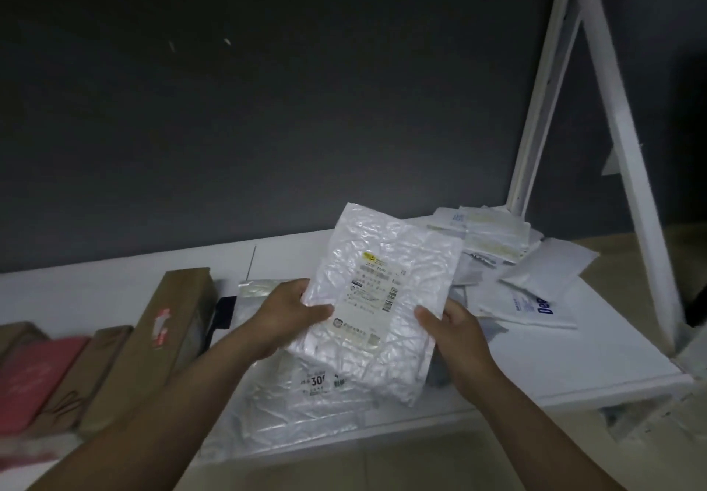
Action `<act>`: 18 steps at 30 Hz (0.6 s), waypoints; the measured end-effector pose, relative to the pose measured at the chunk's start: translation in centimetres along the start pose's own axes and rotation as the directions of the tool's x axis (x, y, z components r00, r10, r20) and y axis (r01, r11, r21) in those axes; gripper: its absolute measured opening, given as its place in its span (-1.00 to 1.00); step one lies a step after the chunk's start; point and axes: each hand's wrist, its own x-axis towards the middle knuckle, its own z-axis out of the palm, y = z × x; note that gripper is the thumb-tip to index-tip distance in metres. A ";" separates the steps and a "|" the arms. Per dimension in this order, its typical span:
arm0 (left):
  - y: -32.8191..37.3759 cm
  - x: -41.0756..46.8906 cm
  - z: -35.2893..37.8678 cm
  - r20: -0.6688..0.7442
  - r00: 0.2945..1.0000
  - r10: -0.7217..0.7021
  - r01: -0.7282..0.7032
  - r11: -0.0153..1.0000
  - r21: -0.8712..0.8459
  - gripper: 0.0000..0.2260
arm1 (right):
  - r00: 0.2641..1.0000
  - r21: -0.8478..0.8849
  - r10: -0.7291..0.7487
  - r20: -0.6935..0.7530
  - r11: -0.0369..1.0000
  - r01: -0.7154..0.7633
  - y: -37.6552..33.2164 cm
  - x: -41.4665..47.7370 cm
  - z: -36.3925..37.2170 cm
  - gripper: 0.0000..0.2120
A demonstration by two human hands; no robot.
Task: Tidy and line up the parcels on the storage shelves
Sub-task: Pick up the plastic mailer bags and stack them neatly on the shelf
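Both hands were up over the white shelf [535, 356] with one parcel between them. The left hand [285, 316] pinched the left edge of a crinkled white mailer [382, 291], thumb on its front face, and the right hand [457, 332] gripped its lower right edge the same way. The mailer was held clear of the shelf, tilted, its shipping label [377, 286] facing up.

Directly beneath the hands lay a clear plastic-wrapped parcel [306, 399] flat on the shelf. Out to the left of the left hand stood a row of brown parcels [160, 341] on edge with a pink one [34, 376] among them, already roughly in line. Beyond the right hand a loose heap of white envelopes [509, 261] sprawled toward the shelf's white upright [627, 169].

I took this for the sorting step: one bag lifted and perhaps being read, though the label was too blurred to say. The next move would call for standing or laying it squarely beside the row, edges matched, then working through the heap.
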 end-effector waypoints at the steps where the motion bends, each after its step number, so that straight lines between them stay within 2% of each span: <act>1: -0.6 -0.2 -0.8 -0.080 0.997 0.001 -0.002 1.000 -0.013 -0.85 | 0.999 -0.091 -0.047 0.015 0.995 0.048 0.1 0.0 0.4 -0.83; 3: -1.5 -1.0 -2.5 -0.251 0.968 -0.019 0.001 0.997 -0.071 -0.86 | 0.992 -0.300 -0.094 0.087 0.947 0.116 1.2 0.3 1.1 -0.72; 5: -2.5 -2.0 -4.4 -0.392 0.920 0.004 -0.017 0.999 -0.029 -0.86 | 0.980 -0.447 -0.073 0.183 0.882 0.150 2.5 0.3 2.1 -0.92; 6: -2.9 -2.4 -5.2 -0.440 0.898 0.016 -0.017 1.000 0.002 -0.86 | 0.970 -0.550 -0.075 0.231 0.812 0.194 3.1 0.2 2.6 -0.86; 8: -4.2 -2.8 -6.6 -0.503 0.864 -0.020 0.004 0.999 -0.032 -0.79 | 0.911 -0.701 -0.086 0.403 0.611 0.367 4.2 -0.1 3.7 -0.58; 9: -4.8 -2.8 -7.1 -0.523 0.850 -0.055 0.025 0.998 -0.065 -0.77 | 0.877 -0.738 -0.077 0.474 0.509 0.444 4.7 -0.1 4.3 -0.47; 11: -5.6 -3.0 -7.9 -0.548 0.832 -0.090 0.068 0.996 -0.060 -0.78 | 0.841 -0.793 0.015 0.540 0.342 0.503 5.4 -0.4 5.4 -0.31; 13: -6.0 -3.5 -8.5 -0.525 0.844 -0.109 0.075 0.994 -0.084 -0.77 | 0.820 -0.817 0.073 0.568 0.172 0.551 6.5 -0.8 6.0 -0.27; 14: -6.3 -3.5 -8.6 -0.509 0.854 -0.105 0.062 0.993 -0.100 -0.77 | 0.815 -0.813 0.025 0.579 0.093 0.575 7.0 -0.8 6.1 -0.29; 16: -7.1 -3.8 -8.9 -0.507 0.852 -0.130 0.065 0.987 -0.145 -0.75 | 0.783 -0.785 -0.062 0.619 -0.021 0.619 7.8 -0.5 6.6 -0.32; 18: -7.8 -3.8 -9.2 -0.505 0.850 -0.151 0.064 0.981 -0.186 -0.77 | 0.770 -0.779 -0.137 0.623 -0.024 0.626 8.3 -0.5 7.0 -0.44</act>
